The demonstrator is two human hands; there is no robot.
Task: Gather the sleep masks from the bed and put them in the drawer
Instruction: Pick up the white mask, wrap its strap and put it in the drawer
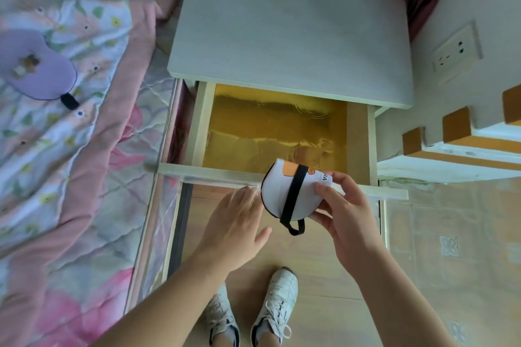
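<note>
My right hand [345, 217] grips a folded white sleep mask [282, 191] with orange marks and a black elastic strap, held over the front edge of the open drawer [194, 127]. The drawer is pulled out of a white nightstand, and its bottom is lined with shiny gold foil that holds nothing. My left hand [235, 222] hovers open just left of the mask, fingertips at the drawer's front rail. A purple sleep mask [42, 70] with a black strap lies on the floral quilt of the bed at the left.
The nightstand top [287, 25] is bare. The bed [70, 149] with its pink floral quilt fills the left side. A wall socket [456, 51] and stepped orange-edged shelves [456, 135] are on the right. My white sneakers [279, 307] stand on the floor below.
</note>
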